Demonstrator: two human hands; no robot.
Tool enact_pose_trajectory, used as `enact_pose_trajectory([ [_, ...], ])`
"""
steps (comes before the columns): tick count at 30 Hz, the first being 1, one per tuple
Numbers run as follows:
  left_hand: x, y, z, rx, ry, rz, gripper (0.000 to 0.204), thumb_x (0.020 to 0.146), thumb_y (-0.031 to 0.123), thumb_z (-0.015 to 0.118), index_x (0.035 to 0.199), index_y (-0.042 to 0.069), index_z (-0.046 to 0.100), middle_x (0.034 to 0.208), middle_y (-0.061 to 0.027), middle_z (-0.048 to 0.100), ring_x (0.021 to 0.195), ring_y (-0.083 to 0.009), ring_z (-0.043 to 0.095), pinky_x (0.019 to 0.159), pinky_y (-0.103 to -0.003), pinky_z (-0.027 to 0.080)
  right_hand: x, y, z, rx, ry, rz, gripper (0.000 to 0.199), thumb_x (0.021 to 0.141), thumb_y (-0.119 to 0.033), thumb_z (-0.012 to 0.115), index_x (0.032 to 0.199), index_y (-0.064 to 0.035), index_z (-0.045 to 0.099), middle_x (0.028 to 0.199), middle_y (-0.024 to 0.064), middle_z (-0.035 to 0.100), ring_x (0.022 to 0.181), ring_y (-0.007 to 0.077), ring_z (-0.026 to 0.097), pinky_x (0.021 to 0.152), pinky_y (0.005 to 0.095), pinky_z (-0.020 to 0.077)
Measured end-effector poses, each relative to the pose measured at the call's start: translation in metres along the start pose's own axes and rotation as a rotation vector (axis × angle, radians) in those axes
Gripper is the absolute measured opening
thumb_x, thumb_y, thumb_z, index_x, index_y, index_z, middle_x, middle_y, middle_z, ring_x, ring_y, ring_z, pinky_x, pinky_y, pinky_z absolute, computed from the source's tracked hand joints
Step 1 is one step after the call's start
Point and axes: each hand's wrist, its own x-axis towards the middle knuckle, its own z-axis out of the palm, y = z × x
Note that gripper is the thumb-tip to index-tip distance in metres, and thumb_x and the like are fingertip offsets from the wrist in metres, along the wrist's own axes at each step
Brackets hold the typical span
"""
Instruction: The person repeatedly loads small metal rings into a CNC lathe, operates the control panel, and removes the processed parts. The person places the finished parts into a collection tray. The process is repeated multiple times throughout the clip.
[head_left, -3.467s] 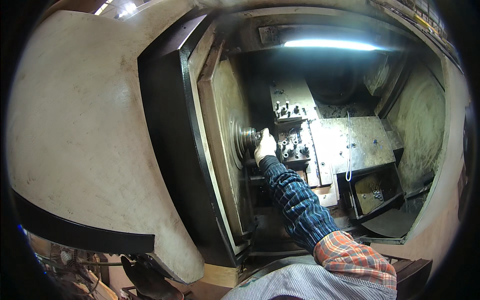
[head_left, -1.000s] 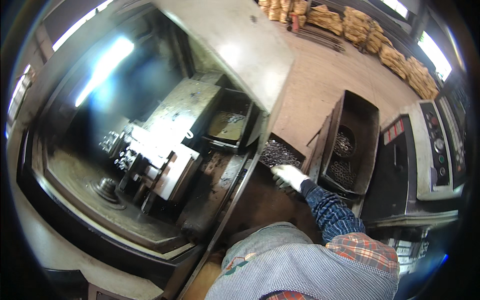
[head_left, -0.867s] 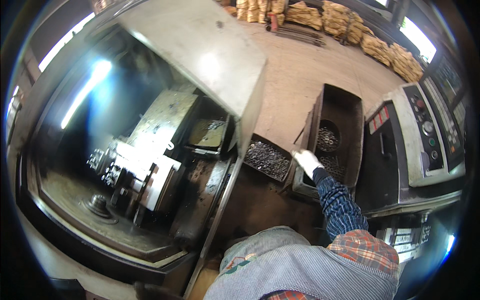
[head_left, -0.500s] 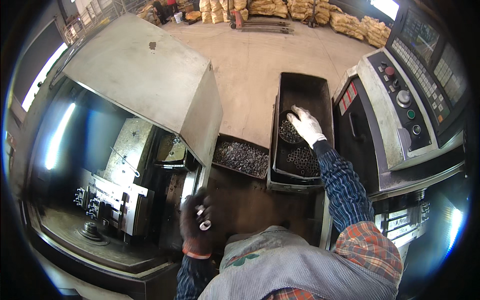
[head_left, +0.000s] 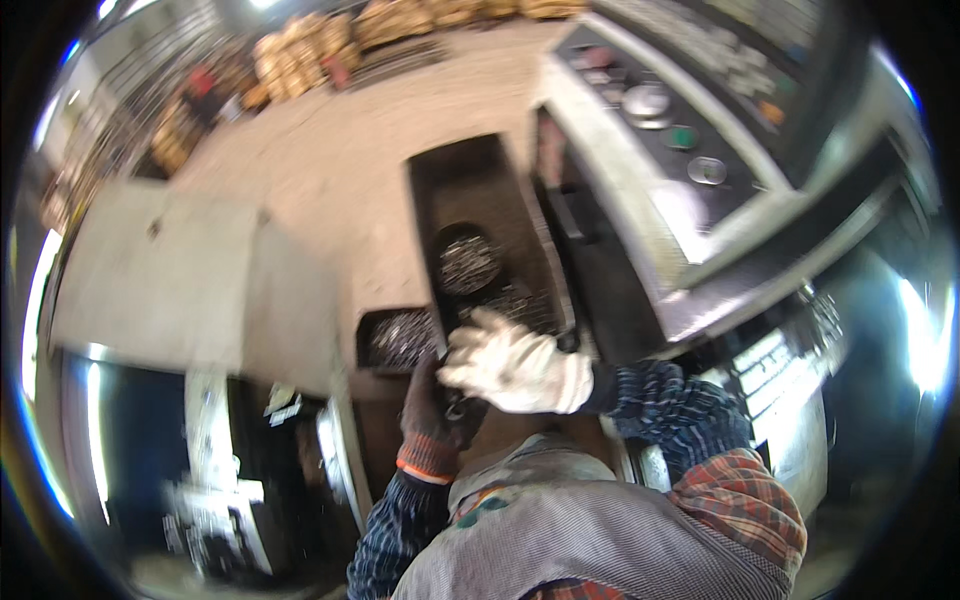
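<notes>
My left hand (head_left: 428,405), in a dark knit glove with an orange cuff band, is raised in front of my apron. Its fingers are curled and partly covered by the other hand; a dark, ring-like bit shows at its edge. My right hand (head_left: 515,368), in a white glove, reaches across to it, the two touching or nearly so. Motion smears the white glove's fingers. Just beyond the hands stands a long black bin (head_left: 545,225). In it are a round container (head_left: 468,262) of small metal rings and some loose rings (head_left: 515,300), partly hidden by the right glove.
A smaller tray (head_left: 398,340) of metal pieces sits left of the bin. On the right is a machine with a control panel (head_left: 665,125); on the left, another with a pale hood (head_left: 150,280) and lit interior. Yellow sacks (head_left: 300,60) line the far floor.
My right hand has left the round container in the bin and come back to my left hand, which held several metal rings. My view has swung right and blurred.
</notes>
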Motion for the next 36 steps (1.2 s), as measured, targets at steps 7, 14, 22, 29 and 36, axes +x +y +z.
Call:
enact_pose_trajectory([
  [7,0.034,-0.06,0.041,0.2,-0.129,-0.151,0.033,0.099,0.034,0.044,0.107,0.009,0.065,0.103,-0.0052,0.07,0.094,-0.0201,0.067,0.087,-0.032,0.055,-0.08,0.011,-0.014,-0.091,0.279,0.194,0.026,0.09,-0.025,0.05,0.109,-0.017,0.065,0.085,0.0037,0.062,0.086,0.0253,0.063,0.088,0.0407,0.0468],
  [14,0.057,-0.099,0.082,0.124,-0.549,-0.541,0.033,0.103,0.033,0.043,0.116,0.009,0.061,0.099,-0.0048,0.07,0.073,-0.0161,0.068,0.054,-0.025,0.055,-0.176,-0.006,-0.084,0.354,0.773,0.488,0.033,0.088,0.0,0.059,0.12,-0.0047,0.065,0.113,0.0126,0.067,0.097,0.0232,0.069,0.081,0.0309,0.0569],
  [22,0.079,-0.105,0.133,0.518,-0.526,-0.273,0.022,0.099,0.033,0.054,0.105,0.015,0.064,0.057,0.0083,0.035,0.037,-0.004,0.027,0.03,-0.018,0.023,-0.293,-0.023,-0.117,1.355,1.314,0.673,0.04,0.093,-0.005,0.062,0.132,0.0005,0.054,0.133,0.012,0.057,0.111,0.0202,0.063,0.101,0.0347,0.0504],
  [29,0.095,-0.097,0.196,0.638,-0.405,0.41,0.036,0.096,0.024,0.058,0.127,0.005,0.059,0.064,0.0087,0.044,0.045,-0.0016,0.036,0.038,-0.017,0.028,-0.332,-0.002,-0.097,1.099,1.763,0.979,0.04,0.091,-0.005,0.066,0.129,0.0009,0.053,0.119,0.0098,0.06,0.106,0.0191,0.062,0.095,0.0343,0.0545],
  [36,0.113,-0.088,0.275,1.11,-0.585,0.79,0.045,0.095,0.007,0.052,0.14,0.004,0.05,0.109,-0.0022,0.066,0.078,0.0019,0.054,0.06,-0.013,0.038,-0.384,0.038,-0.077,0.925,1.965,1.195,0.036,0.097,-0.011,0.06,0.131,-0.0054,0.053,0.115,0.0059,0.062,0.098,0.0158,0.064,0.088,0.0311,0.0549],
])
